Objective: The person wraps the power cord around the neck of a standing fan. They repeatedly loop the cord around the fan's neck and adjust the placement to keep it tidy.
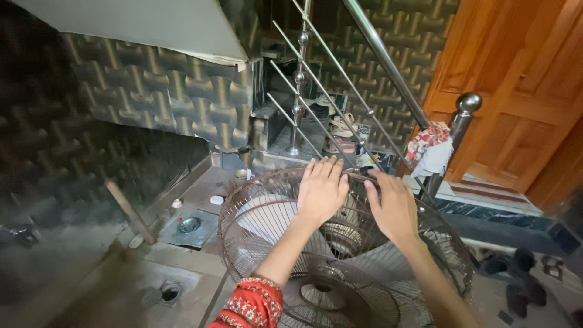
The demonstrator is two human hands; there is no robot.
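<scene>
1. Two bare hands work on a rusty wire fan guard (267,243) that stands on the wet floor (121,285) near the foot of the stairs; white blades show inside the cage.
2. The left hand (320,189) lies flat on the guard's top rim, fingers spread and open, seemingly steadying it.
3. The right hand (393,206) curls its fingers around a dark clip (363,176) on that rim.
4. Beyond, sandals (340,136) sit on the steps behind a steel railing (388,67); a cloth (430,149) hangs on its post.

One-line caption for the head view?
Both hands, left and right, rest on a rusty round wire fan guard beside stairs.
</scene>
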